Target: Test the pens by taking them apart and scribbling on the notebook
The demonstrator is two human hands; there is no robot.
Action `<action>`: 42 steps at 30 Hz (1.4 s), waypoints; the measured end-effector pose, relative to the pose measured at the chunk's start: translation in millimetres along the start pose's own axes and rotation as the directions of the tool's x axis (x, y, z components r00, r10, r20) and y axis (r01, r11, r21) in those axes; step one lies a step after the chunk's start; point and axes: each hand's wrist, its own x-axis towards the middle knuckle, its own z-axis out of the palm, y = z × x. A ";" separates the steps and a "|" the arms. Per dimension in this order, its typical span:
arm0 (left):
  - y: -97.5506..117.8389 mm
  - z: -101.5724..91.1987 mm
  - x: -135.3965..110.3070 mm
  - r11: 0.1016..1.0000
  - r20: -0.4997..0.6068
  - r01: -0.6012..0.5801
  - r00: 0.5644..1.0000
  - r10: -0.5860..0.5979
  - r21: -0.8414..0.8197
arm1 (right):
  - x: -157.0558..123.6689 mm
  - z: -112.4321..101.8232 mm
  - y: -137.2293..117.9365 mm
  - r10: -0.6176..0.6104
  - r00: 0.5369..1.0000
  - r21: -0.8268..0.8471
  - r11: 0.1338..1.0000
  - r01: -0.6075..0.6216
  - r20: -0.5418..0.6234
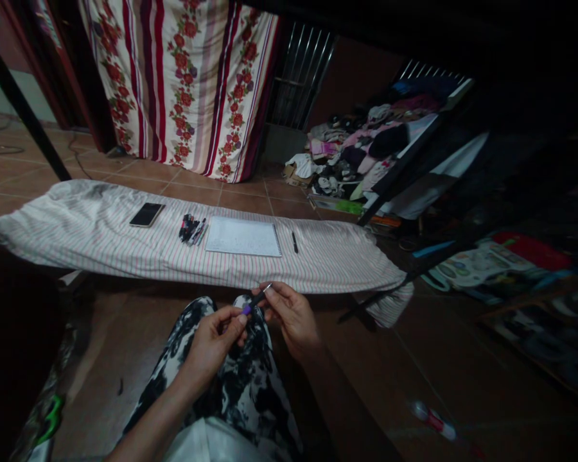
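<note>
Both my hands hold a slim dark pen (256,299) above my lap. My left hand (212,338) pinches its purple end between thumb and fingers. My right hand (291,316) grips the other end, where a silver tip pokes out past the fingers. In front of me lies an ironing board (101,237) with a striped cover. On it rest a spiral notebook (243,237), a bunch of pens (192,229) to its left, a single dark pen (295,242) to its right, and a phone (146,214) further left.
A floral curtain (187,83) hangs at the back. A heap of clothes (361,151) lies on a rack at the right. Colourful clutter (481,263) and a small bottle (431,420) sit on the tiled floor to my right. My patterned trousers (236,385) fill the foreground.
</note>
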 end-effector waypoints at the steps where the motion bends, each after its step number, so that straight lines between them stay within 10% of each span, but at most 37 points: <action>1: 0.0 0.8 0.1 1.000 0.001 0.002 1.000 -0.002 0.000 | -0.7 -1.0 0.2 0.005 1.000 0.001 1.000 -0.005 -0.004; 18: -9.6 -3.6 1.9 0.986 0.062 0.055 0.997 -0.046 -0.159 | -4.2 -2.9 1.7 -0.024 0.956 0.135 0.989 0.066 -0.293; 29: -16.6 -2.4 2.2 0.677 -0.032 0.140 0.971 -0.236 -0.723 | -0.5 0.2 6.8 0.029 0.918 0.235 0.969 0.071 -0.395; 42: -22.6 0.5 15.0 0.569 -0.066 0.123 0.952 -0.300 -0.813 | 5.6 4.1 17.1 0.001 0.935 0.231 0.969 0.086 -0.353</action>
